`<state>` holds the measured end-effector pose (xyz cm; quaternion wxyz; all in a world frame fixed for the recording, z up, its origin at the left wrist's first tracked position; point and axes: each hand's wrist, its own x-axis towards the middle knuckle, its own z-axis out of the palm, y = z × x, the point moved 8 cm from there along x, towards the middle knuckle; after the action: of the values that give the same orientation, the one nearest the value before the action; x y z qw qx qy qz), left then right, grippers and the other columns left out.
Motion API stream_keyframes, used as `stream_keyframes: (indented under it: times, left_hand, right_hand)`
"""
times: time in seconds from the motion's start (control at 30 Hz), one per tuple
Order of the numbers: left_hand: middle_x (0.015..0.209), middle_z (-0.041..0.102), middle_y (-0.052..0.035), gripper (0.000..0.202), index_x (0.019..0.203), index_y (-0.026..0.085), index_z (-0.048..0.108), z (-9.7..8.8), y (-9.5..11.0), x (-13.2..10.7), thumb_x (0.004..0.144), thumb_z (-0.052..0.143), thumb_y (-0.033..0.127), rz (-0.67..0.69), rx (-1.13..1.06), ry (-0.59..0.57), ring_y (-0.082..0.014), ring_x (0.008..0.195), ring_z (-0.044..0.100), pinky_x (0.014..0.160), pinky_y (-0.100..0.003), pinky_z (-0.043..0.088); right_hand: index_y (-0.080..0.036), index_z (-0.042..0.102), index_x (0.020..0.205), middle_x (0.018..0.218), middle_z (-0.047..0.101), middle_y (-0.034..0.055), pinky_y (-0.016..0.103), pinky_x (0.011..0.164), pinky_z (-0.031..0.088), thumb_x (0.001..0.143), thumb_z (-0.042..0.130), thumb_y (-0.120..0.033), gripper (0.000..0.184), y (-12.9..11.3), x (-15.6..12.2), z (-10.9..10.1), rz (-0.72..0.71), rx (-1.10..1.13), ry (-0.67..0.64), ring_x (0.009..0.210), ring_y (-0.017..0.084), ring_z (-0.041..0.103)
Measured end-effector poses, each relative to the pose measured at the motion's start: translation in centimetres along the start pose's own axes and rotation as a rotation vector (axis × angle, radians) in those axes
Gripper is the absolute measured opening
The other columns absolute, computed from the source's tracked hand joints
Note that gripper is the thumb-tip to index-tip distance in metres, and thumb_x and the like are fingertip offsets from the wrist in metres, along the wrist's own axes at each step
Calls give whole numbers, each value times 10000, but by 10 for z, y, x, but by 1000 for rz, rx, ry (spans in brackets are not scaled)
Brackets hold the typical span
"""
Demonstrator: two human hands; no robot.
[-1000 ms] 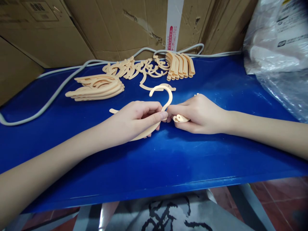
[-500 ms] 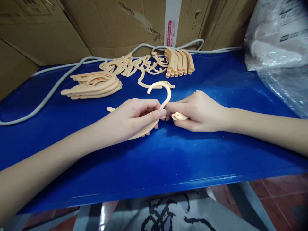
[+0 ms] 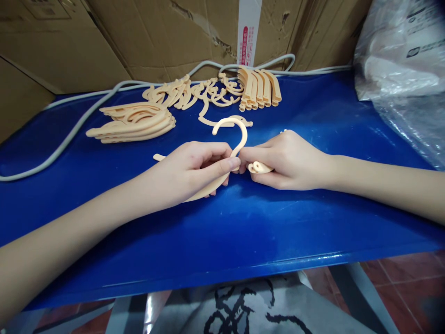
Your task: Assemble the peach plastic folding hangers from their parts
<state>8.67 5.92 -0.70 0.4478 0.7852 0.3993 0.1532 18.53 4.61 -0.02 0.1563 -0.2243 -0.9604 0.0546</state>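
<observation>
Between thumb and fingers, my left hand (image 3: pixel 200 169) pinches a cream plastic hanger hook piece (image 3: pixel 242 134), its curl pointing up and away from me. A cream curved bar (image 3: pixel 205 191) runs under the same hand, and a narrow tip pokes out at its far side. My right hand (image 3: pixel 290 160) is wrapped round cream hanger arm pieces (image 3: pixel 260 168), whose round, holed ends stick out towards me. The fingertips of both hands meet close to the base of the hook, so the joint there is hidden.
On the blue table (image 3: pixel 243 236) lie a stack of curved hanger arms (image 3: pixel 135 125), a heap of hooks (image 3: pixel 212 93) and a row of hanger arms (image 3: pixel 260 90). A grey cable (image 3: pixel 74 123) runs behind them, along cardboard boxes (image 3: pixel 194 37). Clear plastic wrap (image 3: pixel 399 69) covers the right back corner.
</observation>
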Motion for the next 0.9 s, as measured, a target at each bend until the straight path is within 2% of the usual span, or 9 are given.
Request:
stream_keyframes:
  times: [0.43, 0.9]
  left_hand:
    - [605, 576, 45, 327, 712, 170, 578, -1, 1, -1, 926, 527, 412, 17, 10, 10, -70, 510, 535, 471, -154, 394]
    - [642, 591, 46, 312, 772, 171, 609, -1, -7, -1, 950, 535, 416, 61, -22, 11, -74, 540, 563, 503, -160, 408]
  right_hand:
    - [-182, 527, 885, 739, 661, 21, 264, 503, 200, 913, 388, -221, 147, 0, 1, 3, 14, 5, -33, 549, 124, 501]
    - [-179, 541, 905, 698, 629, 16, 272, 511, 200, 896, 401, -218, 145, 3, 1, 4, 43, 1, -45, 533, 122, 461]
